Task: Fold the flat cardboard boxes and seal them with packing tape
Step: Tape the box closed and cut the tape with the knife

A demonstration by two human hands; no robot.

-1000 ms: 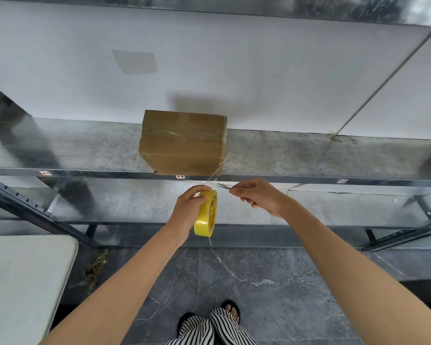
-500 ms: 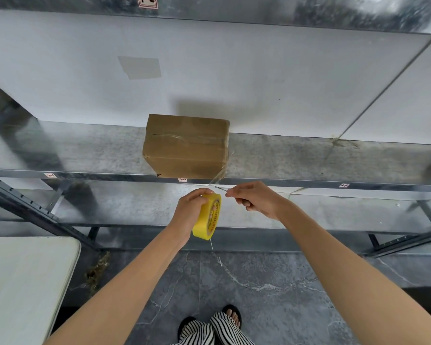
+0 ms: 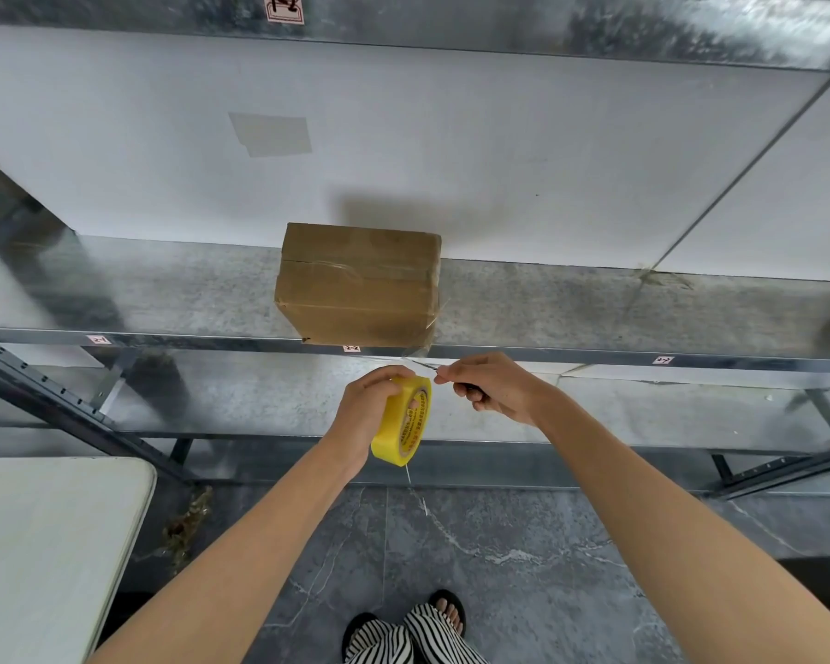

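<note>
Over at the left a pale table (image 3: 44, 543) juts in beside the metal shelf (image 3: 116, 299), and a little tag (image 3: 99, 339) sits on the shelf's front edge. On that shelf, close to the edge, stands the cardboard box (image 3: 358, 285), folded up, with clear tape glinting across its top seam and down its right front corner. A clear strip of tape (image 3: 425, 349) runs from that corner down toward the hands. The left hand (image 3: 367, 414) is out in front of the shelf with its fingers curled tight around a yellow tape roll (image 3: 403, 421), held on edge. Just to its right, the right hand (image 3: 494, 388) pinches a small dark-handled blade (image 3: 470, 388), the tip meeting the strip. Below, striped trouser legs (image 3: 413, 637) and sandalled feet stand on the grey marbled floor (image 3: 523, 543).
</note>
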